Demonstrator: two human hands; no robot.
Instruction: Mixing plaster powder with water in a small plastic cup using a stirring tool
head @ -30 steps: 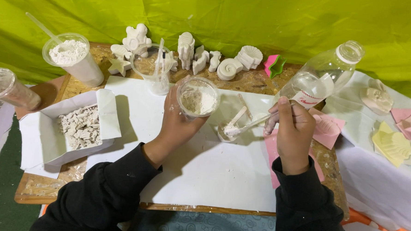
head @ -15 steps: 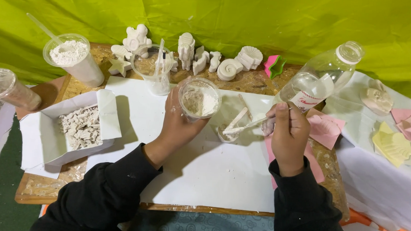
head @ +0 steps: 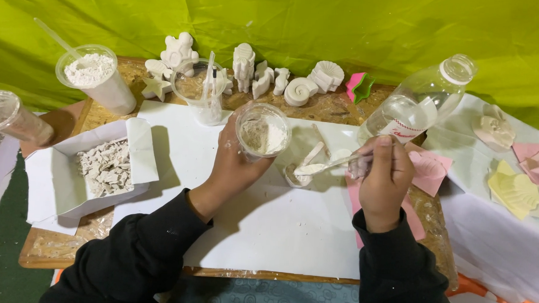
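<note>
my left hand (head: 236,162) has its grip clenched around a clear plastic cup (head: 262,132) with white powder in it, held just above the white sheet (head: 266,224) on the table (head: 47,254). my right hand (head: 384,182) has its grip pinched on the handle of a spoon (head: 320,167), whose bowl, heaped with white powder, sits just right of and below the cup, over a small white mould (head: 299,174). i judge the step to be spooning powder between cup and mould; which way it goes i cannot tell. the next move calls for a level spoon and a still cup, so nothing spills on the sheet.

just past my right grip leans a clear plastic bottle (head: 414,106) with water. beyond the cup stands a row of white plaster figures (head: 244,68). well left of my left grip are a white box of plaster scraps (head: 102,165) and a cup of powder with a straw (head: 94,77).
</note>
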